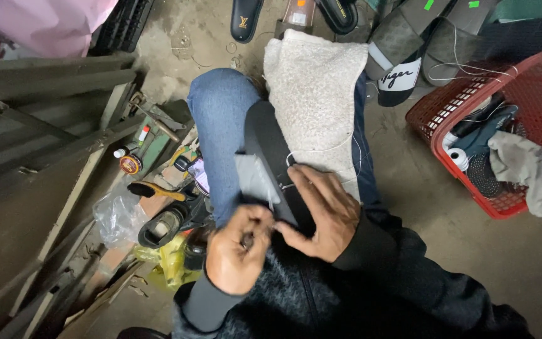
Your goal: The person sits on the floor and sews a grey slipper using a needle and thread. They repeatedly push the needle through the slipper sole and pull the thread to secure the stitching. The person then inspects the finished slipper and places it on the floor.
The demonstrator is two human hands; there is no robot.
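**Slide sandal steadied on the lap**

Left hand (238, 251) pinches a small tool, fingers closed; right hand (321, 210) presses the black sandal (270, 147) against the knee, padded by a white cloth (312, 88). Beyond, a red basket (434, 119)

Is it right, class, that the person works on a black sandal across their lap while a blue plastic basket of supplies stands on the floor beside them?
Not quite: the basket is red, not blue, as the head view shows. The rest holds: both hands work on the black sandal across the lap.
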